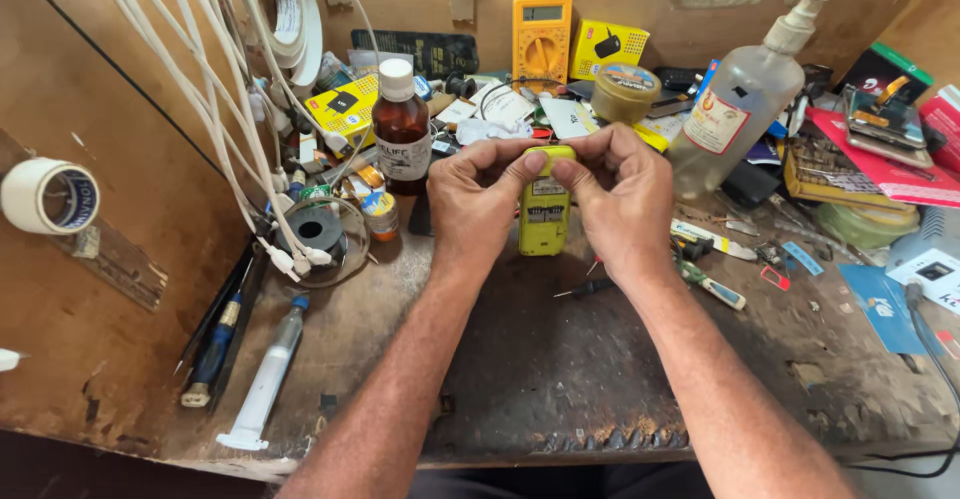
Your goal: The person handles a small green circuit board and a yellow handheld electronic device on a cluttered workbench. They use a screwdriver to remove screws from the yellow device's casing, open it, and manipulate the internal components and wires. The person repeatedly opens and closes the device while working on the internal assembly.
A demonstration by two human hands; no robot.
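Note:
A small yellow-green mobile phone (545, 214), its back open toward me, stands upright over the dark mat (560, 359) in the middle of the bench. My left hand (475, 199) grips its upper left side with the thumb pressed on the top edge. My right hand (625, 199) grips the upper right side, fingers curled over the top. Both hands meet at the phone's top end. Its lower half is uncovered.
A brown glass bottle (401, 124) stands left of my hands and a clear spray bottle (740, 94) leans at the right. A yellow multimeter (541, 39), screwdrivers (710, 284), a syringe (265, 379), hanging white cables (215, 79) and a tape roll (48, 196) crowd the bench.

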